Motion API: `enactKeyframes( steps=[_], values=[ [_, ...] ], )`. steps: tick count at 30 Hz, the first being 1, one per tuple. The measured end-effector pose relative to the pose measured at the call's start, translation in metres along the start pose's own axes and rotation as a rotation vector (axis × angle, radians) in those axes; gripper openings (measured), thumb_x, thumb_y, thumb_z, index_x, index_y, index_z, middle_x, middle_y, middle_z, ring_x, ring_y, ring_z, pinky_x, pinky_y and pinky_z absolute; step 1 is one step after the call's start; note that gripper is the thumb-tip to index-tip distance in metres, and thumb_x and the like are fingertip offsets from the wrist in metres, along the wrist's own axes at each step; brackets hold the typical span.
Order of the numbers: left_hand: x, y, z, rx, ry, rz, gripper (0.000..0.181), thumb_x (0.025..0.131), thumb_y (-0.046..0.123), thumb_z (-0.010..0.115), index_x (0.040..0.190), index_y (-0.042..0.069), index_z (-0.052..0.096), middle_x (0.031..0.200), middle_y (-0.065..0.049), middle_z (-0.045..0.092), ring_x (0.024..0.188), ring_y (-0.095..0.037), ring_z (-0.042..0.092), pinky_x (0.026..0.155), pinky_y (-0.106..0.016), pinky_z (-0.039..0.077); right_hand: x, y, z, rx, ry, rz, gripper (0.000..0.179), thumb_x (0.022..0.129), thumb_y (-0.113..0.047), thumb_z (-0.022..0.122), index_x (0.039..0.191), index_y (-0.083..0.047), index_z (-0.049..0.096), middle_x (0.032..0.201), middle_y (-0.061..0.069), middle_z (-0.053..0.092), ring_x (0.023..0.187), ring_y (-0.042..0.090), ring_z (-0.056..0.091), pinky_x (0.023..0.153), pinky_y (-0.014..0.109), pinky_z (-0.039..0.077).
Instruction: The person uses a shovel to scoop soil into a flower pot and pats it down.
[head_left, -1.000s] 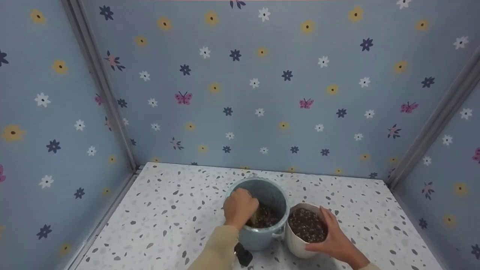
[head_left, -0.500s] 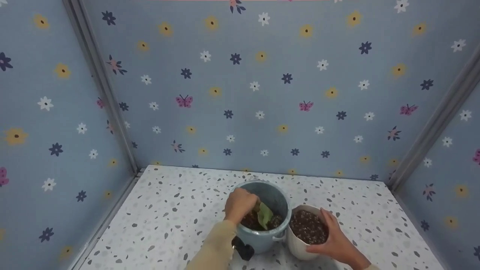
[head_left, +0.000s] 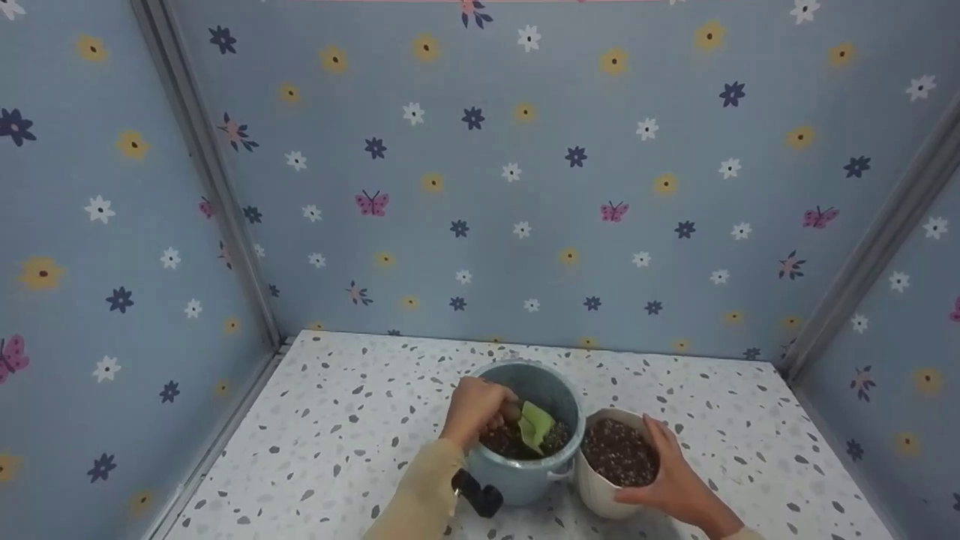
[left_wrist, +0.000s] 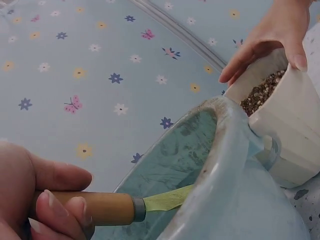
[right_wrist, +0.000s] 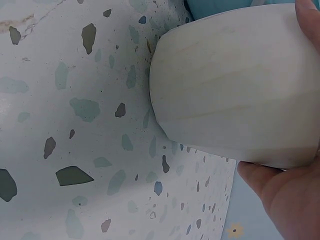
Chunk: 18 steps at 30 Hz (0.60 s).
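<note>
My left hand (head_left: 474,411) grips the wooden handle of a small trowel (left_wrist: 106,208) over the blue pot (head_left: 504,478). Its green blade (head_left: 535,424) points down into the pot, above or against the dark soil there; the tip's contact is hard to tell. To the right stands a cream-white pot (head_left: 598,489), filled with dark, speckled soil (head_left: 619,451) to a little below its rim. My right hand (head_left: 671,480) holds this pot, thumb at the near side and fingers on the far side of the rim. In the right wrist view, the white pot's side (right_wrist: 235,85) shows.
Both pots stand close together on a white speckled tabletop (head_left: 360,405). A small loop handle (head_left: 559,474) of the blue pot faces the white pot. Flower-patterned panels (head_left: 517,202) rise behind and at both sides. A black wrist device (head_left: 478,495) sits by the left sleeve.
My left hand has lifted and turned the trowel a little, so its green blade shows, first hidden inside the blue pot. The right hand stays on the white pot.
</note>
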<state>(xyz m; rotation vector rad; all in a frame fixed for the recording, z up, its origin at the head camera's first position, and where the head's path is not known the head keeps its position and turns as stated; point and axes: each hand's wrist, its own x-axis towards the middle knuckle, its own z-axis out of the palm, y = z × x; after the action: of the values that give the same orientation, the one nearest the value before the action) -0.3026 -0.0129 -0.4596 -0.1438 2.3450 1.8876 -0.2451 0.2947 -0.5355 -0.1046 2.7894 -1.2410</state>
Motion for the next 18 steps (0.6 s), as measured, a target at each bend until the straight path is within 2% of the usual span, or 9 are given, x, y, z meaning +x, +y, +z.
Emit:
enactKeyframes(
  steps=[10,18],
  values=[
    [-0.004,-0.005,-0.01,-0.195,-0.065,-0.088,0.017,0.072,0.016,0.066,0.074,0.0,0.071,0.053,-0.004,0.056,0.038,-0.007,0.042,0.036,-0.021,0.031,-0.001,0.002,-0.003,-0.006,0.006,-0.014,0.124,0.054,-0.047,0.083,0.144,-0.008,0.007,0.143,0.018,0.009,0.128,0.039,0.022,0.096,0.058,0.024],
    [-0.008,-0.012,-0.023,-0.269,-0.012,-0.116,0.017,0.073,0.021,0.068,0.075,0.004,0.063,0.051,-0.002,0.05,0.041,-0.009,0.044,0.037,-0.02,0.033,-0.001,0.0,-0.001,0.007,0.0,-0.019,0.123,0.054,-0.045,0.083,0.144,-0.01,0.007,0.144,0.018,0.01,0.129,0.04,0.02,0.097,0.058,0.022]
  ],
)
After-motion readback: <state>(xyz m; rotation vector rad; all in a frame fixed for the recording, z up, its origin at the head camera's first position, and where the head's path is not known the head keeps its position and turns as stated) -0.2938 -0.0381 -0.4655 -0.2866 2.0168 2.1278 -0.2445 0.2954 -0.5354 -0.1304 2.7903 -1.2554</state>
